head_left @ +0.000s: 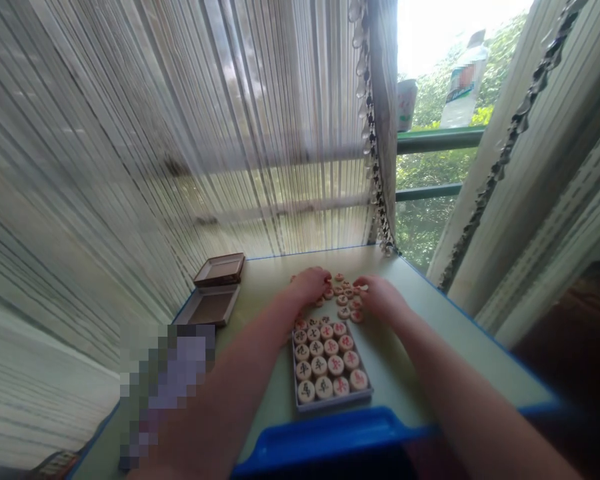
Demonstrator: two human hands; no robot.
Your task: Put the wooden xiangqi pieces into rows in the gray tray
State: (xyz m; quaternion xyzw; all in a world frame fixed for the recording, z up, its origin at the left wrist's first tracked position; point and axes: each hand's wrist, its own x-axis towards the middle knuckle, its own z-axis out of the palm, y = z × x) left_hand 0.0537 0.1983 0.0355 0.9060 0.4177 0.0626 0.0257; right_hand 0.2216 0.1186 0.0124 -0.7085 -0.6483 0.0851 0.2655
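Observation:
Loose round Chinese chess pieces (342, 300), with red and black characters, lie scattered at the far middle of the table. My left hand (312, 283) reaches over their left side, its fingers bent down toward them and partly hidden behind the hand. On their right side my right hand (377, 293) rests low, with its fingers apart and touching or nearly touching the pieces. Nearer to me, between my forearms, stands a shallow box (334, 404) filled with rows of chess pieces, characters facing up. A few more pieces lie against its far edge.
Two shallow box parts, one a brown-edged lid (220, 268) and one a tray (213, 305), lie at the table's left edge. The pale table (265, 273) has a blue rim. String curtains (280, 133) hang around it. A bottle (463, 83) and a can (406, 105) stand by the window.

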